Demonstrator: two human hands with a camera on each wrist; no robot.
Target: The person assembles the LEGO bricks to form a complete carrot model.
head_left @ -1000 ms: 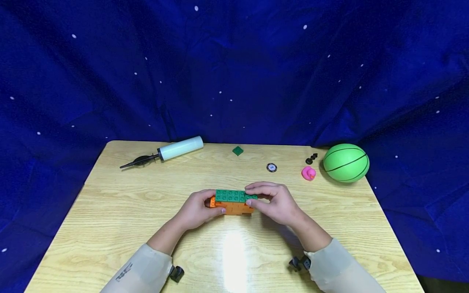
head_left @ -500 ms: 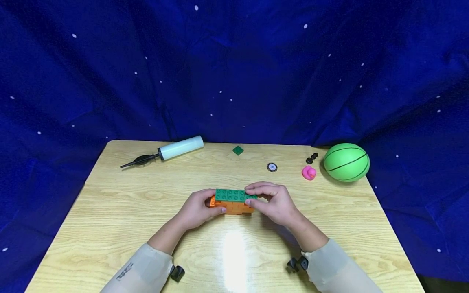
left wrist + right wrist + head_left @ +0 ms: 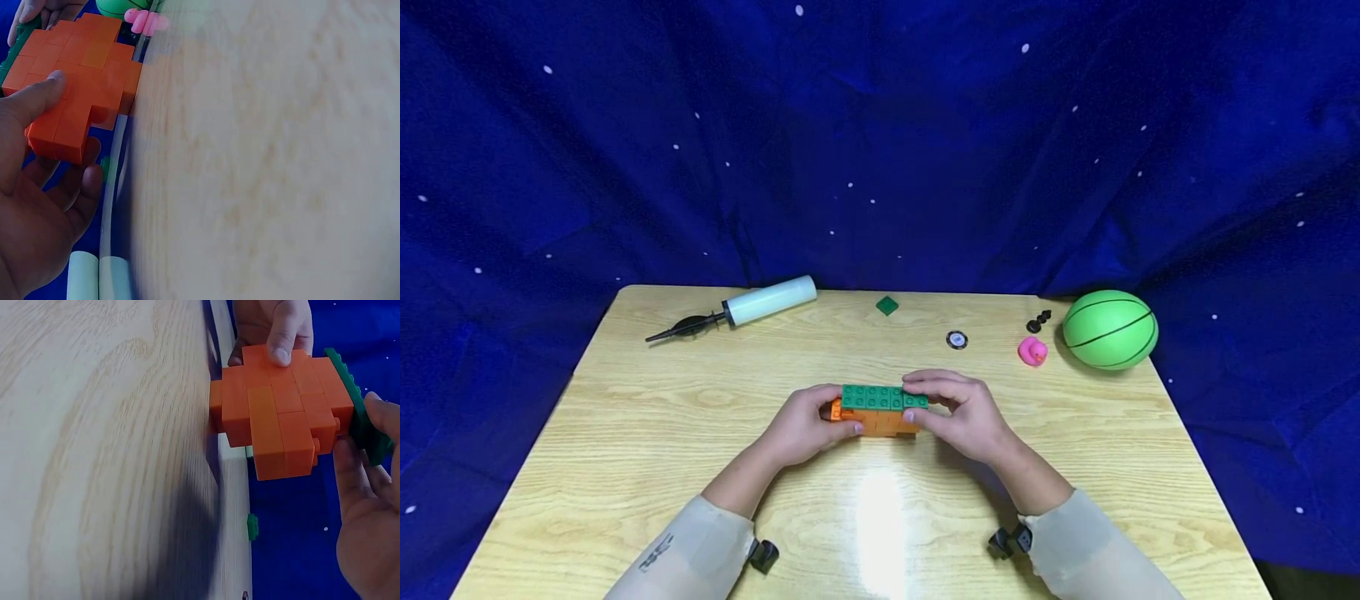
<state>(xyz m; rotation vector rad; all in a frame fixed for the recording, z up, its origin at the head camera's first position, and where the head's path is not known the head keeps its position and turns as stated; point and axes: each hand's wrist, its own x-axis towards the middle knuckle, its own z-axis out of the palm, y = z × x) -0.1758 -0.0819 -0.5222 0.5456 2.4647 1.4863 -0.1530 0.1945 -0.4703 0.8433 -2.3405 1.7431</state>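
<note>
A stepped block of orange toy building bricks [image 3: 880, 423] stands near the middle of the table, topped by a row of green studded bricks [image 3: 871, 397]. My left hand [image 3: 805, 427] grips its left end, thumb flat on the front face and the other fingers behind. At the opposite end my right hand [image 3: 962, 417] pinches the end green brick [image 3: 916, 402] between thumb and fingers. Seen from the right wrist, that green layer [image 3: 347, 378] runs along one side of the orange bricks [image 3: 281, 406], and its end overhangs the orange beside my right thumb.
Along the back of the wooden table [image 3: 647, 467] lie a hand pump [image 3: 771, 301], a green square piece [image 3: 887, 306] and a poker chip [image 3: 957, 340]. A black chess-like piece [image 3: 1037, 322], a pink rubber duck [image 3: 1033, 352] and a green ball [image 3: 1110, 330] are at the right.
</note>
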